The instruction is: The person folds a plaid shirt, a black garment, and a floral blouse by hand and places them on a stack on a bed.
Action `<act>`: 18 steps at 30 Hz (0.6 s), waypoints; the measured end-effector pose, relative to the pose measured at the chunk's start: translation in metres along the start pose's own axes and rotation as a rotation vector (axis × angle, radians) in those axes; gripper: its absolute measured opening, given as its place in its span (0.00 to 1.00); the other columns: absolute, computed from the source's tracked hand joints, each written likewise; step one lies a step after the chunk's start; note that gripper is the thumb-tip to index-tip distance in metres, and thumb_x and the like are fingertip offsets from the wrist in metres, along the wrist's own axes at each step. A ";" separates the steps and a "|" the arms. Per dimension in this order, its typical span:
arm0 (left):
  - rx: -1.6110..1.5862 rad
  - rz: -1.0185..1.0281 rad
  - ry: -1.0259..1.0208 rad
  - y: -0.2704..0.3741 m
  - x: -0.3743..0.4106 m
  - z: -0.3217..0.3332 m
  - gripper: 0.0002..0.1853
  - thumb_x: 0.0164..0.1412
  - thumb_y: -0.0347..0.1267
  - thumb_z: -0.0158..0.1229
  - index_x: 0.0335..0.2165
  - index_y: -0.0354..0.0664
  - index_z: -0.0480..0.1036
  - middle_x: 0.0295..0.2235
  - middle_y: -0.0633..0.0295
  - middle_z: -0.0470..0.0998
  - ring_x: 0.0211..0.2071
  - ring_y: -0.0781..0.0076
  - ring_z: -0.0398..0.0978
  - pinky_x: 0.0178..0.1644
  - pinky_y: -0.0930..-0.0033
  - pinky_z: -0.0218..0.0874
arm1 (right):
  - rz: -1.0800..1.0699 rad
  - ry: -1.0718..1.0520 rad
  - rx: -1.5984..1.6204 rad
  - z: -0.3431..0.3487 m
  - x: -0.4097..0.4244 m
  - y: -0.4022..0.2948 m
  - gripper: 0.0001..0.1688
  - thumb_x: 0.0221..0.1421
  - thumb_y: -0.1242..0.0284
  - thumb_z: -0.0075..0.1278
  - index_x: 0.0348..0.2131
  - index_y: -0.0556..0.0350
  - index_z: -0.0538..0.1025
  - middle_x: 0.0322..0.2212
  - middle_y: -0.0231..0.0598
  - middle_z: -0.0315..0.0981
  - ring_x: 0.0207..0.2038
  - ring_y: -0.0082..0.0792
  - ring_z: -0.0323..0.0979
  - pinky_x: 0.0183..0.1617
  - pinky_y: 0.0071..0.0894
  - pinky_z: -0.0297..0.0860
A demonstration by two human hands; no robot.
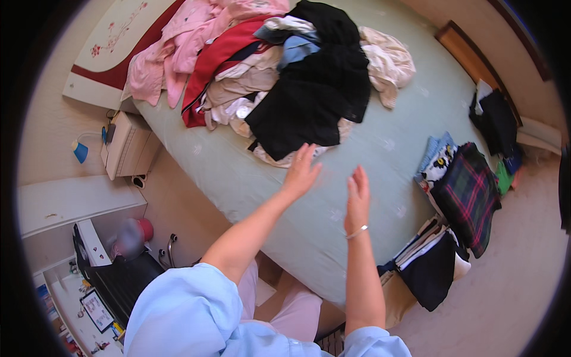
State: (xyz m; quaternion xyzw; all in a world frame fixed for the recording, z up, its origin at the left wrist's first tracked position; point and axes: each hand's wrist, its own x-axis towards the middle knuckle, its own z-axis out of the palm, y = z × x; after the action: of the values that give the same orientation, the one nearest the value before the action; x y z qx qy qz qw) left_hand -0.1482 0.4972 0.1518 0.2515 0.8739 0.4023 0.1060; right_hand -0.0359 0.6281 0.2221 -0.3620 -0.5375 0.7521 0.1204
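Observation:
My left hand (303,173) is over the pale green bed sheet (263,201), fingers spread and holding nothing. Its fingertips overlap the lower edge of a black garment (308,107); whether they touch it I cannot tell. My right hand (358,196), a bracelet on its wrist, is held edge-on above the sheet, empty, with straight fingers. Beyond both hands lies a heap of loose clothes: pink garments (196,35), a red garment (200,85), a blue cloth (298,50) and, at its right, a cream garment (387,60). A light patterned cloth (281,159) shows under the black one.
Along the bed's right edge are stacked clothes, with a plaid garment (470,192), dark folded garments (428,263) and another black pile (495,120). To the left stand a white nightstand (129,145), a blue lamp (80,151) and a black chair (125,276). A headboard (107,58) rises top left.

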 end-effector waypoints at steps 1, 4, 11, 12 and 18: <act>0.005 -0.018 0.051 -0.022 0.004 -0.020 0.33 0.56 0.37 0.55 0.57 0.38 0.56 0.58 0.42 0.56 0.59 0.46 0.54 0.62 0.56 0.47 | 0.046 -0.057 0.044 0.034 0.002 0.006 0.33 0.60 0.72 0.44 0.61 0.58 0.54 0.62 0.46 0.48 0.65 0.38 0.47 0.65 0.34 0.47; 0.040 -0.125 0.172 -0.080 0.022 -0.074 0.34 0.53 0.32 0.57 0.57 0.36 0.56 0.57 0.42 0.57 0.59 0.47 0.54 0.62 0.56 0.46 | 0.150 -0.129 0.068 0.115 0.016 0.030 0.33 0.60 0.71 0.45 0.62 0.56 0.54 0.62 0.46 0.48 0.64 0.39 0.47 0.65 0.33 0.48; -0.049 -0.281 0.133 -0.146 0.076 -0.138 0.33 0.50 0.29 0.58 0.55 0.36 0.58 0.51 0.44 0.63 0.53 0.48 0.62 0.58 0.57 0.54 | 0.171 -0.133 -0.053 0.225 0.056 0.080 0.33 0.59 0.70 0.47 0.61 0.54 0.56 0.60 0.49 0.53 0.60 0.36 0.56 0.60 0.30 0.55; -0.037 -0.282 0.184 -0.147 0.082 -0.139 0.28 0.49 0.29 0.58 0.51 0.38 0.63 0.44 0.50 0.69 0.46 0.52 0.68 0.51 0.59 0.60 | 0.169 -0.128 -0.067 0.234 0.059 0.084 0.33 0.59 0.70 0.47 0.60 0.55 0.56 0.59 0.49 0.54 0.59 0.37 0.58 0.60 0.31 0.56; -0.320 -0.388 -0.065 -0.149 0.086 -0.138 0.09 0.49 0.26 0.58 0.32 0.36 0.72 0.21 0.62 0.74 0.23 0.72 0.72 0.30 0.70 0.65 | 0.168 -0.023 -0.068 0.265 0.071 0.095 0.34 0.58 0.66 0.48 0.60 0.58 0.57 0.54 0.48 0.61 0.53 0.34 0.63 0.55 0.29 0.60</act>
State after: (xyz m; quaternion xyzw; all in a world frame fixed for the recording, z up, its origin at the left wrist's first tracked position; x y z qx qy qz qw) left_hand -0.3281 0.3710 0.1305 0.0717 0.8272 0.4993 0.2476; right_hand -0.2453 0.4399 0.1497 -0.4012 -0.5318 0.7448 0.0382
